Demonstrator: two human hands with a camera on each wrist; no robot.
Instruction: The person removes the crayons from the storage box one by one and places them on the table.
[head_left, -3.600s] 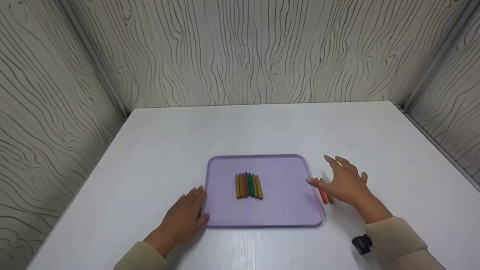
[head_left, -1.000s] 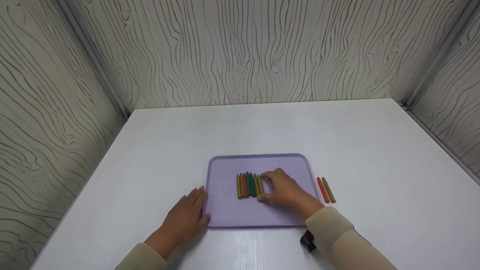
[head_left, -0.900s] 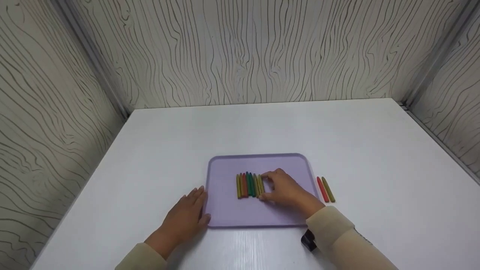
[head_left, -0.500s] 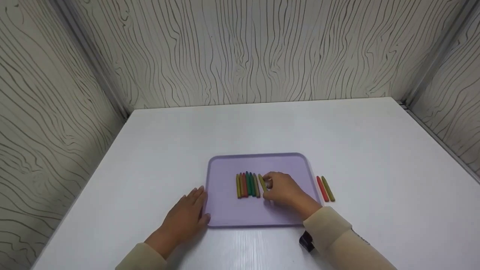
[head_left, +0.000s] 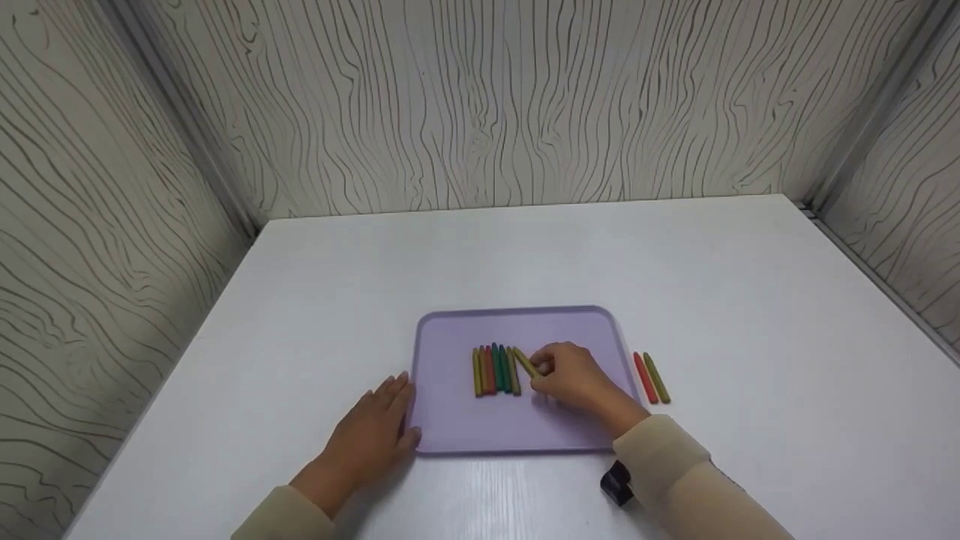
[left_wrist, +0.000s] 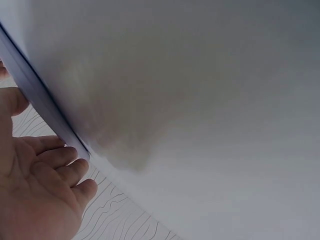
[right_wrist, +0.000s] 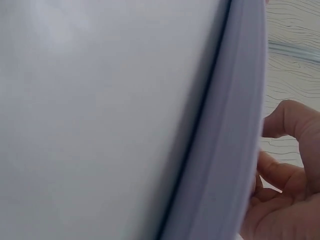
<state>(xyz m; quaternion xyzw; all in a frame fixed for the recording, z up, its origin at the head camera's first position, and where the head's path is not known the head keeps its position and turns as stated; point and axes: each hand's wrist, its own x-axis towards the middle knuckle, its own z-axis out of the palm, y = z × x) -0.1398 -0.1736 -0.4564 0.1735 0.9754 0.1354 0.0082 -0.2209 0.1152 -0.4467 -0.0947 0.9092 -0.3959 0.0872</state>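
Observation:
A lavender tray (head_left: 465,427) lies on the table, with several crayons (head_left: 499,369) side by side in it: olive, red and green ones. My right hand (head_left: 574,379) pinches the lower end of an olive-yellow crayon (head_left: 526,362), which slants away from the right end of the row. In the right wrist view the tray's wall (right_wrist: 220,125) hides part of that hand (right_wrist: 292,195), and the crayon does not show. My left hand (head_left: 367,435) lies on the table, fingers extended, touching the tray's left edge; the left wrist view shows its fingers (left_wrist: 70,172) against the rim.
Just outside the tray's right edge, a red crayon (head_left: 645,377) and an olive crayon (head_left: 657,377) lie on the white table (head_left: 525,255). Wood-grain patterned panels (head_left: 480,105) stand behind and at both sides. A black object (head_left: 616,484) is by the right cuff.
My right hand came from beside the tray to the row's right end. It took hold of the end olive-yellow crayon, drew it slightly right and tilted it. The left hand stayed put.

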